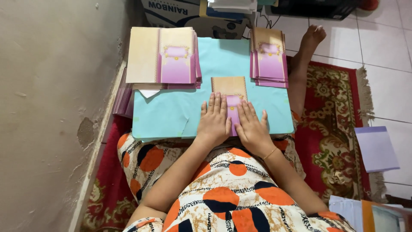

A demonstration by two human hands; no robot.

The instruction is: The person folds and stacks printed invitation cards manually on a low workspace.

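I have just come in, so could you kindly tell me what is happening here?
A seated person presses both palms flat on a folded pink-and-tan card lying on a light blue board across their lap. The left hand and right hand lie side by side on it. A stack of unfolded cards sits at the board's far left, a stack of folded cards at its far right.
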